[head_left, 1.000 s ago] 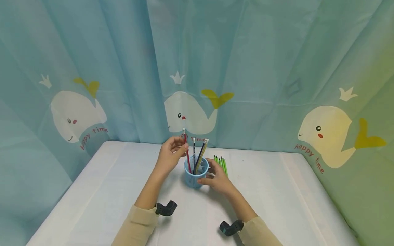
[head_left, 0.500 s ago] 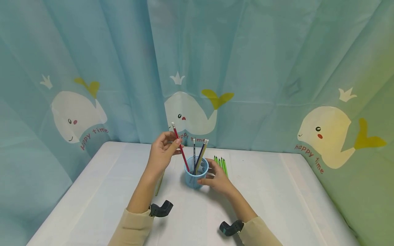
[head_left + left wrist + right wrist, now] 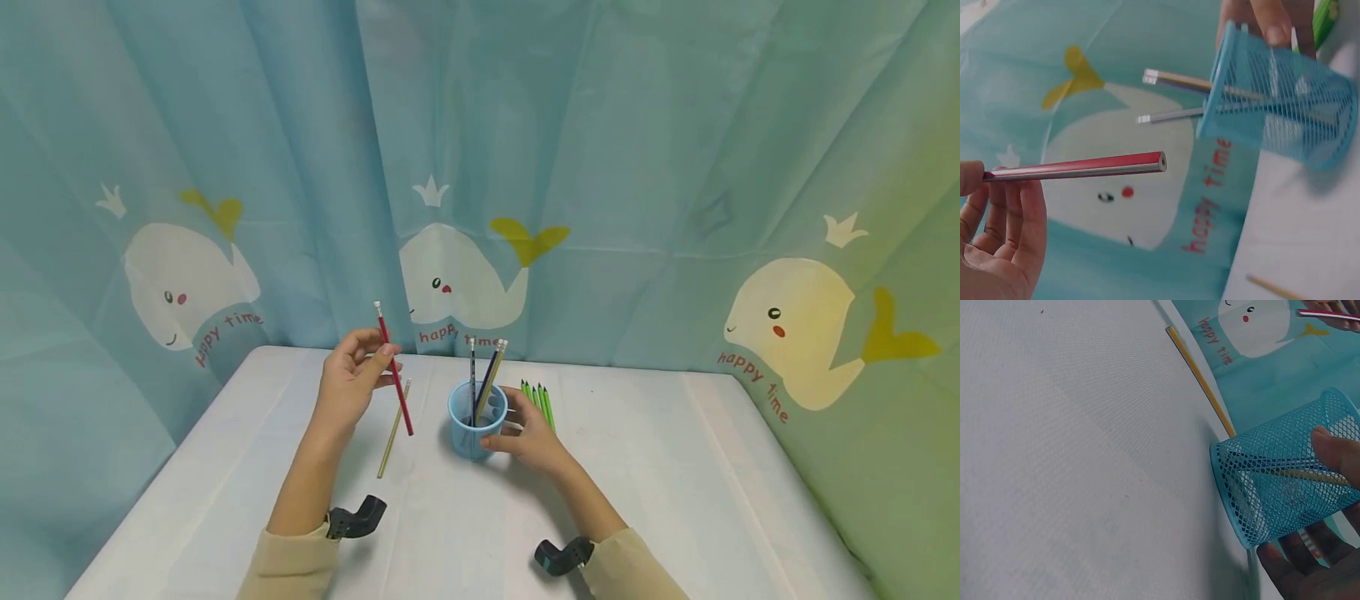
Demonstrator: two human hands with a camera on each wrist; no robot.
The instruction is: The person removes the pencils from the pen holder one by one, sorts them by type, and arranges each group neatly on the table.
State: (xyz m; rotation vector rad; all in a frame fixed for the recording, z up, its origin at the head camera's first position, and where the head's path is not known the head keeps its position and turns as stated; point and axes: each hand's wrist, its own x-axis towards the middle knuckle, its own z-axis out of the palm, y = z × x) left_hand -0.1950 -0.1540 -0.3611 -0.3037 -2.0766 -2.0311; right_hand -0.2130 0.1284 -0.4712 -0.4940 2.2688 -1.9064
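My left hand (image 3: 349,382) pinches a red pencil (image 3: 400,392) between thumb and fingers, its white eraser end up and its other end over the table. In the left wrist view the lower end of the red pencil (image 3: 1097,167) looks flat and unsharpened. My right hand (image 3: 534,435) holds the right side of a light blue mesh pencil cup (image 3: 467,443), thumb in front and fingers behind. The cup stands upright. Inside it lean a few pencils (image 3: 489,382), dark and yellow, eraser ends up; the mesh partly veils their lower ends.
A yellow pencil (image 3: 392,437) lies on the white table (image 3: 660,483) between the left hand and the cup. Several green pencils (image 3: 547,402) lie side by side behind the right hand, partly hidden by it. A whale-print curtain (image 3: 645,167) hangs behind the table.
The left hand has drawn the red pencil out of the cup and moved left with it. The yellow pencil on the table has come into full sight. The right hand and cup have stayed put.
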